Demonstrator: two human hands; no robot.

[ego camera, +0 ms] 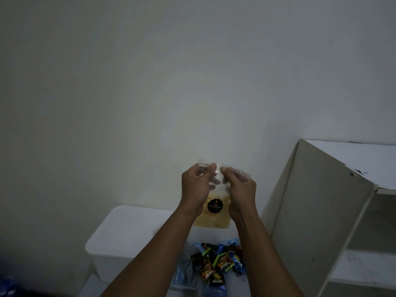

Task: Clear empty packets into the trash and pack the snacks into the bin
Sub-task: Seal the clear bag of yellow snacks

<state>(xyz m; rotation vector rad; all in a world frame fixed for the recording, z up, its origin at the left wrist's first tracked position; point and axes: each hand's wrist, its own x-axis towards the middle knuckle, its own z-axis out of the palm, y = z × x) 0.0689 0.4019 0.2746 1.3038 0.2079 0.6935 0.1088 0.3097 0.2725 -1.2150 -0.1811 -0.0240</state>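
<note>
both forearms (154,254) rise from the lower edge, side by side. the left hand (194,187) and the right hand (241,194) are lifted in front of the wall (150,82), and each pinches the top strip of a clear packet (211,221) between thumb and curled fingers, the thumbs nearly meeting. the packet hangs upright between the wrists, with yellowish snack inside and a round black label (215,205). below it, small snack packs (218,262) lie in a heap on the surface (94,284), just beside a white bin (120,232).

White tabletop (235,286) with lidded bin (120,236) and snack packets (218,262)
</note>
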